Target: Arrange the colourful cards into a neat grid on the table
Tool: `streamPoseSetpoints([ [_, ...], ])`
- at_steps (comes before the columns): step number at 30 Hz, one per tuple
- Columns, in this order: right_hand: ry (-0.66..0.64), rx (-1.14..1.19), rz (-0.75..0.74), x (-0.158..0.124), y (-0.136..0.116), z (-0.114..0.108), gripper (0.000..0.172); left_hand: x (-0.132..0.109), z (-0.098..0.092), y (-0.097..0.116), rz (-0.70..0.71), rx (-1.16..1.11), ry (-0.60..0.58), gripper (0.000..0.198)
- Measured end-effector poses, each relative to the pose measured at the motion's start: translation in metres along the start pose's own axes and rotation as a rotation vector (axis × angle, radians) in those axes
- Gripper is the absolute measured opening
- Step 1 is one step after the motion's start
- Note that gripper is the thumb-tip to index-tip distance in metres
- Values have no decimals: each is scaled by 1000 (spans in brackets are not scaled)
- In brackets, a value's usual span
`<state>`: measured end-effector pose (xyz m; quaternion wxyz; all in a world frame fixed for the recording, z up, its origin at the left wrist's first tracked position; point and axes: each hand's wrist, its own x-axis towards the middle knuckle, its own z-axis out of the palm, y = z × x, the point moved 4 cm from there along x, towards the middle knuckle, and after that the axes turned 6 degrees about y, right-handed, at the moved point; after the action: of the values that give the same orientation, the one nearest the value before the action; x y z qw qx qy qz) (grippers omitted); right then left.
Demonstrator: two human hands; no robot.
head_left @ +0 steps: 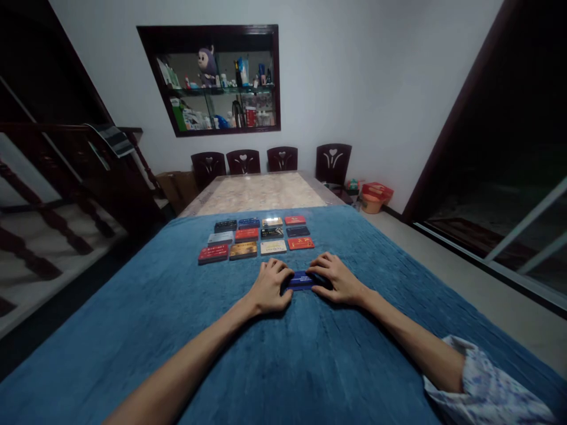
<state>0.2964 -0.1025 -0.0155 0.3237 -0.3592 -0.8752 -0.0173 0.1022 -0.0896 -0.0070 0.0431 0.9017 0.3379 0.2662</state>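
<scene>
A dark blue stack of cards (302,280) with pale print rests on the blue cloth between my hands. My left hand (271,285) curls round its left end, thumb at the near edge and fingers at the far edge. On the right end my right hand (335,278) grips in the same way, with the fingers bent. Just beyond, several card stacks lie in rows, among them a red stack (213,253), a gold stack (243,249), a cream stack (273,247) and an orange-red stack (300,242).
Blue cloth (146,307) covers the near part of a long table, whose marbled top (266,189) shows at the far end. Dark chairs (282,158) stand behind it. A wall shelf (228,88) holds bottles and a plush toy. Right of the table is an orange bucket (371,204).
</scene>
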Motion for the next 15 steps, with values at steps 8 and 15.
streamPoseSetpoints([
  [8, 26, 23, -29, 1, -2, -2, 28, 0, 1, -1, 29, 6, 16, 30],
  [15, 82, 40, -54, 1, -1, -2, 22, 1, -2, 0, 42, 1, 61, 18],
])
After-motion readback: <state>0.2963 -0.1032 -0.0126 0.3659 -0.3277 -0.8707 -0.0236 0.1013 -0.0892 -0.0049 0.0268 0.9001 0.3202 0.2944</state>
